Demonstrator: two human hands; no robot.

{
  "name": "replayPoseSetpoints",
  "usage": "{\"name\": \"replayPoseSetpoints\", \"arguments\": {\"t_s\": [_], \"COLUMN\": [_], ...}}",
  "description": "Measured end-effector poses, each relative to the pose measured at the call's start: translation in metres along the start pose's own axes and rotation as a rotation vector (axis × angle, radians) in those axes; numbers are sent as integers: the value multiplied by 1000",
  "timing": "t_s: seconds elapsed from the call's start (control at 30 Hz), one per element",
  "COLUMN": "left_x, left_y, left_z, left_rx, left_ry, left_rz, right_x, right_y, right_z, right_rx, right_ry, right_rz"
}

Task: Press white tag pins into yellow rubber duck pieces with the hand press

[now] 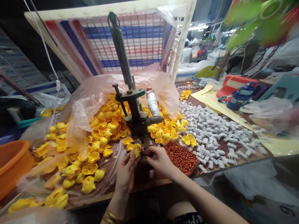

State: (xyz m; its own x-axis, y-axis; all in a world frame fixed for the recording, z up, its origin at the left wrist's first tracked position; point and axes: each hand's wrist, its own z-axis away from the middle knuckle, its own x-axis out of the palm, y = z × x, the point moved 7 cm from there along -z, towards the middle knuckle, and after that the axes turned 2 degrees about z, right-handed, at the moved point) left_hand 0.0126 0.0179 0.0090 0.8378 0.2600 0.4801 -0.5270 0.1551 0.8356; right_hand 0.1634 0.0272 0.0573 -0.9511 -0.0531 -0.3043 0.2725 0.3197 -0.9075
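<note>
My left hand (pixel 126 171) pinches a small yellow plastic duck piece (pixel 136 150) at the foot of a dark hand press (pixel 136 121). Beside it, my right hand (pixel 161 161) has its thumb and fingertips closed together near the press base; whatever they hold is too small to make out. The press has a tall coil spring (pixel 123 59) and a lever wrapped in silvery tape (pixel 153 104). Close to my right wrist lies a tray of reddish-brown beads (pixel 181 157). Loose yellow duck halves (pixel 102 124) are heaped behind and left of the press.
Many small grey-white blocks with thin pins (pixel 217 133) spread over the table on the right. An orange basin (pixel 14 165) stands at the left edge. Behind the press leans a white plastic crate (pixel 140 37); a blue bottle (pixel 241 96) is at the back right.
</note>
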Motion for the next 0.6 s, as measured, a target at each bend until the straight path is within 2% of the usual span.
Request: {"name": "replayPoseSetpoints", "arguments": {"t_s": [0.1,0.2,0.4,0.5,0.6], "left_x": [3,2,0,0,5], "left_y": [0,1,0,2,5], "left_z": [2,2,2,-4,-21], "left_rx": [4,12,-43,-24,65], "left_ry": [-25,-40,-70,-102,-145], "left_rz": [-11,-26,-55,-151,-328], "right_x": [13,14,15,12,10], "right_y": [1,5,27,31,31], "right_z": [-1,-2,-2,-8,-18], "right_rx": [-3,27,310,264,140], "right_ry": [-1,5,-55,-36,34], "right_rz": [-13,-61,-480,-331,120]}}
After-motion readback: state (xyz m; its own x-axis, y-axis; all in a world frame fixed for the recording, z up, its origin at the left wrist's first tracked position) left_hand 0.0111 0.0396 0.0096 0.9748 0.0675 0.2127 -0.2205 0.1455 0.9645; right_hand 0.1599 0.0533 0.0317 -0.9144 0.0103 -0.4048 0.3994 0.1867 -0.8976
